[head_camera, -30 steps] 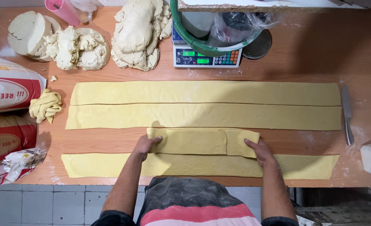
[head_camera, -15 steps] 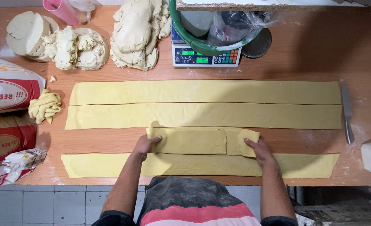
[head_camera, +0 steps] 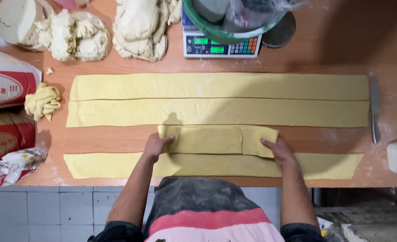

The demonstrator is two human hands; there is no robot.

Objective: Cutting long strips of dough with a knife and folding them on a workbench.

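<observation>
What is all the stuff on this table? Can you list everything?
folded dough piece: 1, yellow, table middle, between both hands
long dough strips: 3, yellow, two touching above the folded piece, one along the near edge
dough scraps: 1 twisted clump, yellow, left side
pale dough lumps: several, off-white, far left and far middle
scale: 1, grey with lit display, far middle
bowl: 1, green, on the scale
knife: 1, metal, right side
sacks: 2, red and white, left edge
table: 1, brown wood
left hand: on the folded piece's left end
right hand: on its right end
</observation>
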